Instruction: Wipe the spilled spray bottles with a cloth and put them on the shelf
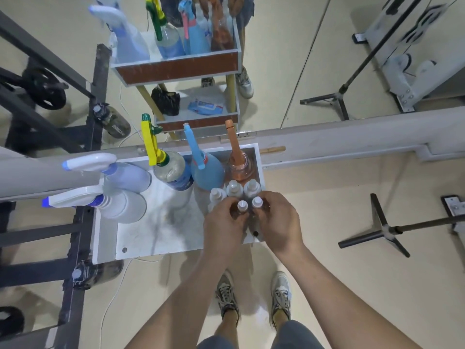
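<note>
The white shelf (156,238) carries five tall spray bottles (206,172) standing upright beyond and to the left of the fingers (230,207), so most of the job looks done. Three small capped bottles (234,188) stand just beyond the fingertips. The left hand (224,222) and right hand (279,217) each curl round one of two held bottles (242,205), apparently placing them alongside. No cloth shows.

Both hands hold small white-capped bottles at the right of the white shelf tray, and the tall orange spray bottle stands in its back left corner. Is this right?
No: the head view shows the tall orange spray bottle in the back right corner of the white shelf tray. The rest is correct.
</note>
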